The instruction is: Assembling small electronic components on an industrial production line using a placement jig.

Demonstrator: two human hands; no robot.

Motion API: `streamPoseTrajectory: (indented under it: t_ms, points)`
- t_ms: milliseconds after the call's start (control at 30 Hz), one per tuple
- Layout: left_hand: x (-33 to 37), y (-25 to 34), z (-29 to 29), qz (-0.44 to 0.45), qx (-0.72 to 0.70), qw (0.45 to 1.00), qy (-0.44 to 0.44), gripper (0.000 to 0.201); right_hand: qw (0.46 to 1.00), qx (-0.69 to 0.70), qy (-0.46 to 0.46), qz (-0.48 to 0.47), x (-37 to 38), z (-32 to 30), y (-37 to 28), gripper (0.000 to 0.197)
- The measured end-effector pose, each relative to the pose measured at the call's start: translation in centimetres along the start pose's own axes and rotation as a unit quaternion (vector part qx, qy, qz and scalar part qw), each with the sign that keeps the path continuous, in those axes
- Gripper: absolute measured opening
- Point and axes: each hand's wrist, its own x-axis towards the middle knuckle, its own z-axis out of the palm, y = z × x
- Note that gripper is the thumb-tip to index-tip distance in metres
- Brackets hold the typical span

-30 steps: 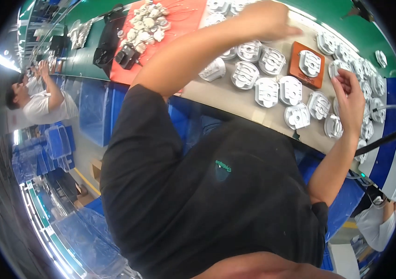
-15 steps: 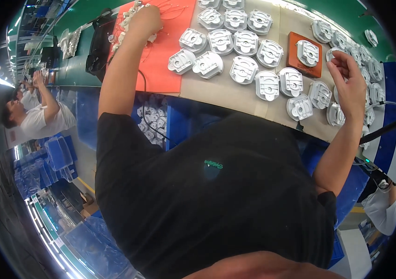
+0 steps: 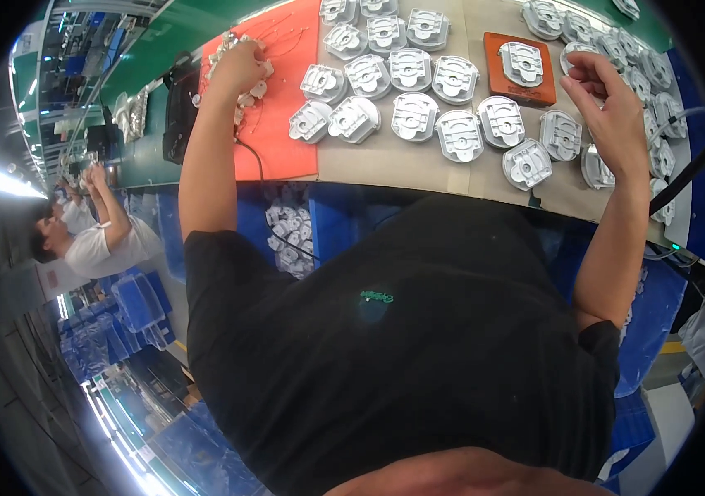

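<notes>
Dozens of round silver metal housings (image 3: pixel 414 114) lie in rows on the beige workbench (image 3: pixel 385 165). Left hand (image 3: pixel 236 68) is curled down into a pile of small white wired parts (image 3: pixel 246 91) on the orange mat (image 3: pixel 282 124). Right hand (image 3: pixel 613 112) hovers half-curled over the housings; whether it grips anything, I cannot tell.

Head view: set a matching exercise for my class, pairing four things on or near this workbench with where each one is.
Things:
1. left hand
2. right hand
3. single grey part
4. person in white shirt

Places:
A. on the small orange-brown pad
B. raised over the grey parts at the right end of the bench
C. far left, at another station
D. on the pile of small white pieces on the red-orange mat

Pairs: 1-D, 2-B, 3-A, 4-C
</notes>
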Motion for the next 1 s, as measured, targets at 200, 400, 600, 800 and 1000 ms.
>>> streamPoseTrajectory:
  t_ms: [200, 400, 600, 800, 1000]
  points:
    - [-1.5, 0.8, -6.2, -0.018, -0.317, 0.941, 0.117, 0.036, 0.996, 0.011, 0.035, -0.075, -0.1, 0.5, 0.3, 0.032]
    - [-2.4, 5.7, -9.4, 0.137, -0.606, 0.777, 0.097, 0.035, 0.996, 0.017, 0.019, -0.084, -0.2, 1.0, -1.6, 0.028]
    - [-0.9, 16.8, -9.4, 0.283, -0.554, 0.783, 0.024, 0.032, 0.999, -0.026, 0.013, -0.039, 0.9, 0.7, -1.3, 0.031]
    - [1.4, 29.5, -5.0, 0.375, -0.252, 0.892, 0.014, 0.032, 0.993, -0.112, 0.036, -0.005, 1.4, 1.1, -0.4, 0.024]
    - [0.3, 34.2, -4.4, 0.421, -0.176, 0.89, -0.025, 0.028, 0.952, -0.07, 0.188, -0.231, 1.5, 3.1, 3.1, 0.027]
